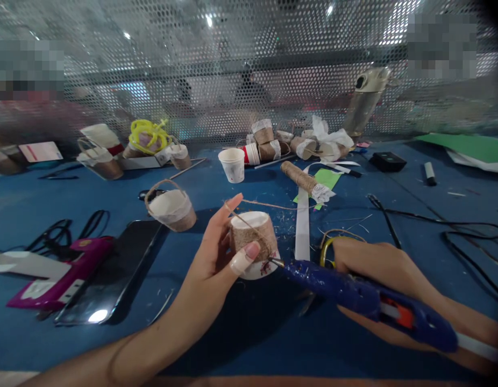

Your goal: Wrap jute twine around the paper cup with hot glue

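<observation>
A white paper cup (253,239), partly wrapped in brown twine, is held tilted in my left hand (222,252). A bandage wraps the thumb, which presses on the twine. One loose strand of twine (269,204) passes over my index finger and runs right to a twine roll (301,177). In my right hand (378,269) is a blue hot glue gun (333,285), its nozzle at the cup's side near the printed rim. Yellow-handled scissors (325,250) lie on the table, partly hidden behind the right hand.
A twine-trimmed cup with a handle (172,207), a phone (115,269) and a magenta power strip (67,274) are at left. A plain paper cup (232,164) stands behind, near several wrapped cups (267,140). Black cable (418,217) crosses the right side, beyond a white paper strip (303,226).
</observation>
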The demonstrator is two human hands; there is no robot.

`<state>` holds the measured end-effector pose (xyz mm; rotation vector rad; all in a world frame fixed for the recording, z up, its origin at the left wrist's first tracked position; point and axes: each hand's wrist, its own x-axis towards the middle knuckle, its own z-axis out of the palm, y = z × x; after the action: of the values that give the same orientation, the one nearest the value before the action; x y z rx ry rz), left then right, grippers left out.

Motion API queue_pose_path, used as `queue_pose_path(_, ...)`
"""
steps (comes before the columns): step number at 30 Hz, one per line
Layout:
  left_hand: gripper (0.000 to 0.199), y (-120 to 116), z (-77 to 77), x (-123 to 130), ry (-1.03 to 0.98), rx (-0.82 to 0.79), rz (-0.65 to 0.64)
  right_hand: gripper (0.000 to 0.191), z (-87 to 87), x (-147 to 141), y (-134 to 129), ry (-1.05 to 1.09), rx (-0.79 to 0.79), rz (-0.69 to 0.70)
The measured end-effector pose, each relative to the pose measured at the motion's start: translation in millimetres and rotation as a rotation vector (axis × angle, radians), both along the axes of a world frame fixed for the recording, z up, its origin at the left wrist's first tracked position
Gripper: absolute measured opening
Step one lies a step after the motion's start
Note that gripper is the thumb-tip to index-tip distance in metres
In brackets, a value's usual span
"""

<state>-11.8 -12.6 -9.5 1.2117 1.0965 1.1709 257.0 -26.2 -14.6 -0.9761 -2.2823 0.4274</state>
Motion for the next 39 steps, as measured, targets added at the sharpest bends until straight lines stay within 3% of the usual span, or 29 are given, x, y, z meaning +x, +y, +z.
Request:
queue_pose_path(13,0.064,1.4,0.7,-2.5,-0.139,-0.087,-0.08,0.029,3.2,-8.0,-6.0,0.029,0.026,-0.131)
queue_pose_path(22,0.055,-2.0,8.6,2.5,-0.189,-0.158,0.005,0.023,2.6,0.7,0.6,0.088,-0.055,-0.068)
queue_pose_path(26,0.047,-2.8,9.6,3.2,-0.217,-0.233,-0.015,0.023,1.8,-0.3,1.3,0.131,-0.107,-0.037)
queue_pose_path(35,0.036,0.1,5.9,4.8,-0.337,-0.251,-0.058,0.024,3.1,-2.6,-3.3,0.039,-0.007,-0.012)
queue_pose_path(39,0.04,-2.2,5.0,2.0,-0.308,-0.248,-0.059,0.027,2.2,-3.7,-4.4,0.075,-0.03,-0.018)
